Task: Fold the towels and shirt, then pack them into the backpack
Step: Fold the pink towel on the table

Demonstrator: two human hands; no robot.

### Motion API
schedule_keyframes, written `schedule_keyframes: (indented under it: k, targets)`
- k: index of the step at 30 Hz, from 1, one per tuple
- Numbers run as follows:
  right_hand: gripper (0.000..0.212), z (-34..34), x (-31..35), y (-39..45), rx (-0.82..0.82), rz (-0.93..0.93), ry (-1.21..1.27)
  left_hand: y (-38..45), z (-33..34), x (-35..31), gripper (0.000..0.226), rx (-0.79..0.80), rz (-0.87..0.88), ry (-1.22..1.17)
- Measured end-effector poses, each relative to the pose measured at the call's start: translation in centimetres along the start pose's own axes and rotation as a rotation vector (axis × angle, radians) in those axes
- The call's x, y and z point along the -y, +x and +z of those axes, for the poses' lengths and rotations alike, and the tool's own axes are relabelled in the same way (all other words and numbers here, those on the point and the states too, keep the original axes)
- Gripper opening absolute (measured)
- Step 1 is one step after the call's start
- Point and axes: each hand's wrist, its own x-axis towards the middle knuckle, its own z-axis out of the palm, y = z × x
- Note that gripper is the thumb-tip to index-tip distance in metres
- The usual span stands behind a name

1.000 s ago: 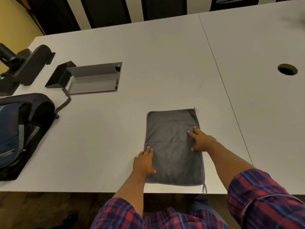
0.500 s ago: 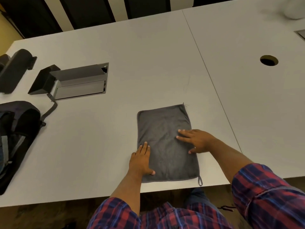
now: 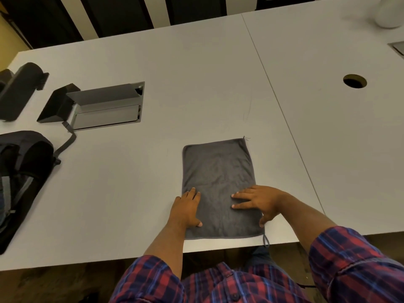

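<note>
Sleeves [image 3: 354, 265]: red-and-blue plaid, rolled above both forearms, nearest the camera.
Worktop [image 3: 135, 189]: white; its near edge runs just below the towel's hem; a seam runs diagonally to the right of the towel.
Towel [image 3: 218, 171]: grey, folded into a tall rectangle, lying flat at the near edge of the worktop. A small hanging loop at its near right corner drops over the edge.
Left hand [image 3: 185, 209]: palm down on the towel's near left edge, fingers [image 3: 193, 193] straight and close together, thumb pressed on the cloth. Holds nothing.
Right hand [image 3: 261, 203]: palm down on the towel's near right part, fingers spread wide and pointing left, thumb at the right hem. Holds nothing.
Backpack [image 3: 24, 178]: dark with grey straps, lying at the left edge of the worktop, well apart from the towel; whether it is unzipped cannot be told.
Cable hatch [image 3: 107, 106]: metal, set in the worktop beyond the backpack, lid raised.
Dark block [image 3: 56, 103]: just beside the hatch on the left.
Grommet hole [image 3: 354, 81]: round, far right.
White object [image 3: 389, 14]: far right corner, partly out of view.
</note>
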Motion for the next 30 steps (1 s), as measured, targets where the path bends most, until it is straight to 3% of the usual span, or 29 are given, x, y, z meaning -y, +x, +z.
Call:
schedule_keyframes:
  k: [6, 10, 13, 20, 23, 25, 27, 30]
  targets:
    - [0.11, -0.9, 0.9, 0.3, 0.037, -0.082, -0.098, -0.1, -0.3, 0.3, 0.098, -0.019, 0.03, -0.018]
    - [0.062, -1.5, 1.7, 0.2, 0.009, -0.024, -0.053, -0.1, -0.4, 0.1, 0.099, 0.021, 0.023, -0.037]
    - [0.049, -1.9, 2.1, 0.1, -0.035, 0.006, -0.05, -0.2, -0.5, -0.1, 0.107, 0.048, 0.017, -0.035]
    - [0.054, -3.1, 2.3, 0.2, 0.021, 0.051, 0.086, -0.5, 0.5, -0.7, 0.128, 0.024, 0.105, -0.013]
    - [0.046, -4.1, 1.9, 0.6, 0.06, 0.087, 0.173, -0.9, 1.9, -1.4, 0.12, -0.044, 0.181, -0.009]
    - [0.044, -3.9, 2.0, 1.3, -0.051, 0.15, 0.196, -1.0, 3.0, -1.9, 0.114, -0.032, 0.157, -0.054]
    - [0.051, -2.6, 2.5, 1.9, -0.17, 0.226, 0.287, -1.0, 3.9, -2.1, 0.111, 0.006, 0.092, -0.109]
    - [0.082, 0.5, 3.3, 1.9, -0.084, 0.268, 0.249, -1.1, 4.9, -1.5, 0.119, 0.047, 0.011, -0.134]
